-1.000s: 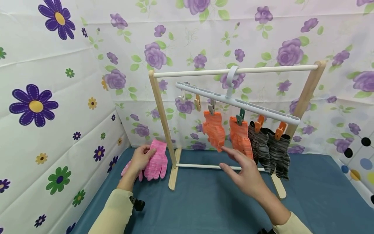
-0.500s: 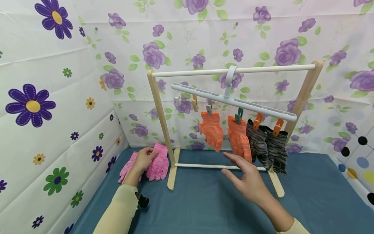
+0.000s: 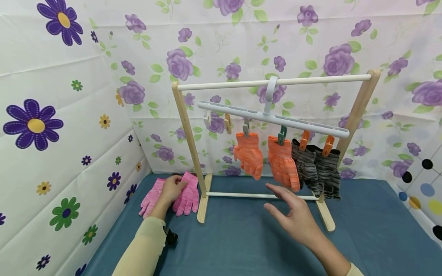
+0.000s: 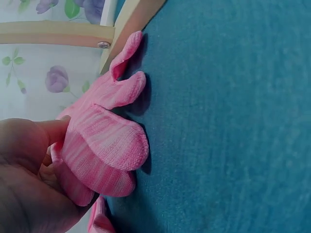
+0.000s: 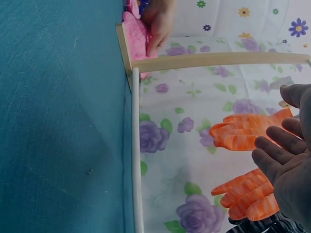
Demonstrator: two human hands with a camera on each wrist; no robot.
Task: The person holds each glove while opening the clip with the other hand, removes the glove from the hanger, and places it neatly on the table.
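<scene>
My left hand (image 3: pixel 172 189) pinches a pink glove (image 3: pixel 187 200) between thumb and fingers, beside the rack's left foot. In the left wrist view, this knit glove (image 4: pixel 104 150) has its fingers pointing down to the cloth. A second pink glove (image 3: pixel 149 201) lies just left of the hand, partly covered by it. My right hand (image 3: pixel 295 218) hovers before the rack, fingers extended and holding nothing. Near its fingertips hang two orange gloves, the left one (image 3: pixel 249 157) on a grey clip and the right one (image 3: pixel 283 165) on a green clip.
A grey hanger (image 3: pixel 238 111) hooks over the white rail (image 3: pixel 224 85) of a wooden rack. Two black-and-grey gloves (image 3: pixel 326 172) hang at its right from orange clips (image 3: pixel 328 145). A tan clip (image 3: pixel 227 123) and a white clip (image 3: pixel 207 118) hold nothing at the left.
My left hand has shifted slightly right with the pink glove, uncovering more of the second one. The hanger has swung a little, its left end lower, right end higher. The right hand stays nearly still.
</scene>
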